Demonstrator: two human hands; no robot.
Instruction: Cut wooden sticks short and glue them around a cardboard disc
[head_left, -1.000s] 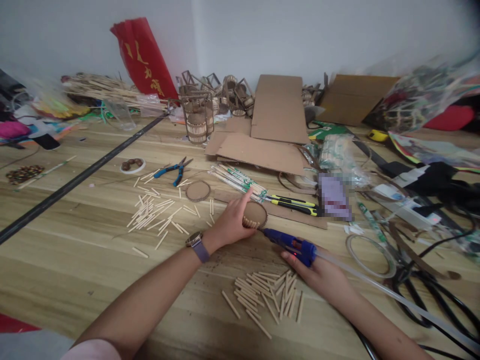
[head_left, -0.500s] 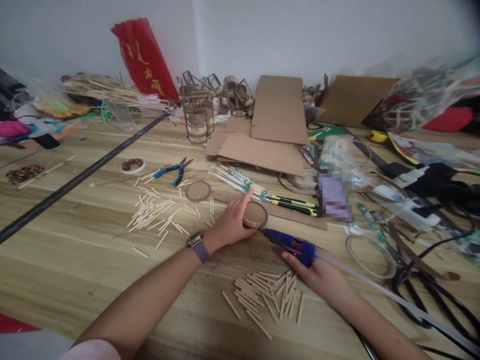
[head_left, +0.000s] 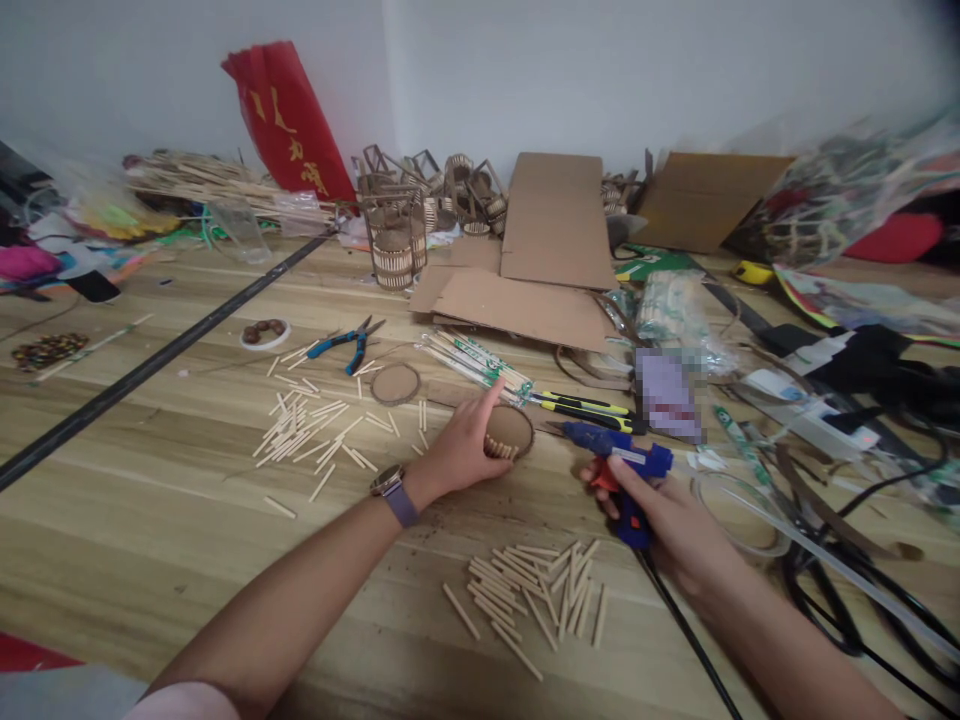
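My left hand (head_left: 461,445) rests on the wooden table and pinches the near edge of a round cardboard disc (head_left: 514,428) that has short sticks standing along its rim; the index finger points forward. A watch (head_left: 390,482) is on that wrist. My right hand (head_left: 660,520) grips a blue hot glue gun (head_left: 619,455), held upright with its nozzle aimed left toward the disc, a little way off it. A clear glue stick trails from the gun's back. A pile of short wooden sticks (head_left: 536,595) lies between my forearms.
More cut sticks (head_left: 311,425) lie scattered at left, near a second disc (head_left: 395,383) and blue pliers (head_left: 346,340). Yellow-handled cutters (head_left: 589,408), cardboard sheets (head_left: 555,225), finished stick baskets (head_left: 394,250), a tape roll (head_left: 739,510) and black cables (head_left: 862,570) crowd the back and right.
My right hand has lifted the glue gun from lying flat near the disc and turned it upright, drawing it slightly right and away. My left hand has stayed on the disc.
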